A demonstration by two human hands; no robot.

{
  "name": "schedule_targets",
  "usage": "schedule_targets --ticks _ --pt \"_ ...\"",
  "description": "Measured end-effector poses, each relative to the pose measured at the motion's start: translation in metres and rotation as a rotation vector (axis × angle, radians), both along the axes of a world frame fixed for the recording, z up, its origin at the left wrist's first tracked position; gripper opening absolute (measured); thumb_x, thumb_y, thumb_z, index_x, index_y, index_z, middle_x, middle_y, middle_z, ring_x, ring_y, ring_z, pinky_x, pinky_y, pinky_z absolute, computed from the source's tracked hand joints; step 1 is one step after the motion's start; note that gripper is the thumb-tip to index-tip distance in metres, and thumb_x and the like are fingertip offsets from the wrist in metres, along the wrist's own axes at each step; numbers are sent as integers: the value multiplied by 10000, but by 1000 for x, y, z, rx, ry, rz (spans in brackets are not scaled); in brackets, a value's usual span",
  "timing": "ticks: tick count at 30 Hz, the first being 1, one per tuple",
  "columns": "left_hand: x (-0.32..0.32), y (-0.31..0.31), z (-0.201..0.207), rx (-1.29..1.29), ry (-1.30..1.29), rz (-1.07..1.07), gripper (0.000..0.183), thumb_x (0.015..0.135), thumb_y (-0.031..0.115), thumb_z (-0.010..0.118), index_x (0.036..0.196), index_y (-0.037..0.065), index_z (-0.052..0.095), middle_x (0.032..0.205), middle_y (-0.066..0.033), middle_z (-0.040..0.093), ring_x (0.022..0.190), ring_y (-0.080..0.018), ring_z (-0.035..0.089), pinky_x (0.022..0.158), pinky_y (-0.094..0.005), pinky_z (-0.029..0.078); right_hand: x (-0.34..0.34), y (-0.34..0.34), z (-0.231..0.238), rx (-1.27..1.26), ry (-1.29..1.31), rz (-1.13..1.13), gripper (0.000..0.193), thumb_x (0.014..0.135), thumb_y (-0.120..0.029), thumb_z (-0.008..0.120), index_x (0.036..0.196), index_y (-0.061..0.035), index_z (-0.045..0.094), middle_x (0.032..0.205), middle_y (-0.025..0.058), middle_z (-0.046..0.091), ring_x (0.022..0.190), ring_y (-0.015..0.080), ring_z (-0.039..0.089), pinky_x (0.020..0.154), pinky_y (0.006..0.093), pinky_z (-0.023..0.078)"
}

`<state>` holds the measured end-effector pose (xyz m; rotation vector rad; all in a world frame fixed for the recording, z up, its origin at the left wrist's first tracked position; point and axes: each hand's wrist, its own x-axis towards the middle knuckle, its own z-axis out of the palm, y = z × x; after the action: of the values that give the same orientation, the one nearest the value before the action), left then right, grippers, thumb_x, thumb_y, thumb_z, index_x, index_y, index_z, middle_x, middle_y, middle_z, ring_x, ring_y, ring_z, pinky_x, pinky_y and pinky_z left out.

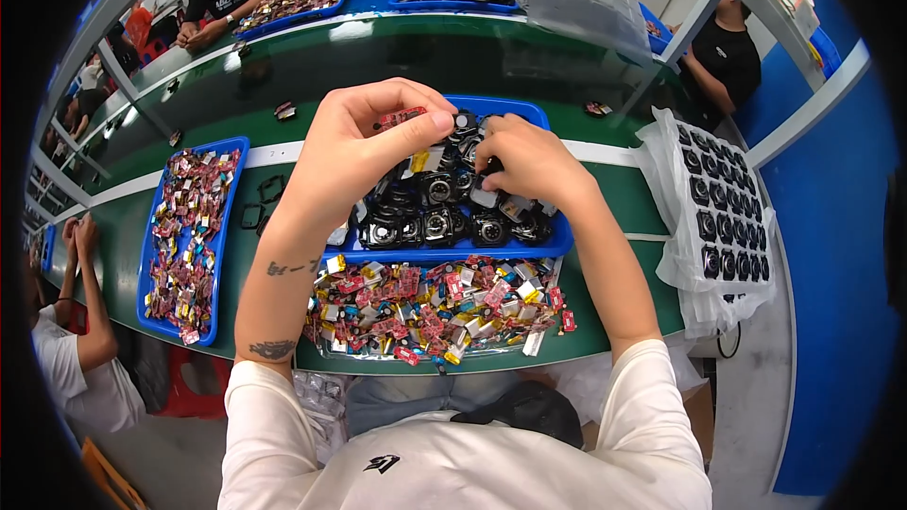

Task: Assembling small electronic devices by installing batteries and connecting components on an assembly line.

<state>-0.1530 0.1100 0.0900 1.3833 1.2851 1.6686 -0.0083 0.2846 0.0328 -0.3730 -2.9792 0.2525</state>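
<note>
My left hand (373, 132) is raised over the blue tray (444, 255) in front of me. Its fingers are closed on a small red circuit board (401, 117). The tray holds a heap of black smartwatch cases (438, 191), some with round lens-like backs showing. Down in the right side of this heap, my right hand (531, 162) has its fingers curled round a black watch case (486, 191), partly hidden by the fingers. Closer to my body lies a pile of red circuit boards with silver and yellow battery cells (435, 307).
At left, a second blue tray (144, 274) holds more boards. Black frames (253, 215) lie beside it. White-wrapped trays of watch cases (723, 208) stand at right. Behind runs a green conveyor belt (406, 61) with a few loose parts; co-workers sit across it and at left.
</note>
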Motion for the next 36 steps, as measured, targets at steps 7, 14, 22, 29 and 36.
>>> schedule_targets --ticks 7,14,22,29,36 --pt "7 5 -10 -34 167 177 135 787 120 677 762 -12 683 1001 -85 658 819 -86 582 719 -224 460 -4 -10 28 -736 247 34 149 833 -8 574 972 41 594 831 91 658 748 99 635 640 269 537" --pt "8 13 -22 -5 420 392 122 753 130 686 768 11 705 1070 -138 666 915 -211 618 826 -325 466 0 -36 42 -1053 537 25 272 819 33 565 1087 50 611 896 89 663 791 118 647 707 256 569" --pt "8 17 -23 3 299 386 162 758 127 686 798 -29 702 966 -140 696 828 -166 638 739 -277 484 1 -42 44 -1030 603 29 251 813 -10 611 1053 59 629 813 94 675 735 107 657 664 235 546" --pt "10 14 -20 -22 331 415 167 764 128 679 825 -25 707 883 -126 708 768 -144 643 706 -270 490 -2 -53 40 -1034 725 12 210 828 -26 607 1023 40 652 803 76 681 703 81 640 631 216 530" --pt "10 5 -6 -43 236 331 146 820 80 679 910 -33 701 889 -86 686 757 -71 596 677 -200 464 -2 -49 37 -849 891 -20 158 807 -11 615 948 31 673 735 51 673 642 52 611 572 181 475"
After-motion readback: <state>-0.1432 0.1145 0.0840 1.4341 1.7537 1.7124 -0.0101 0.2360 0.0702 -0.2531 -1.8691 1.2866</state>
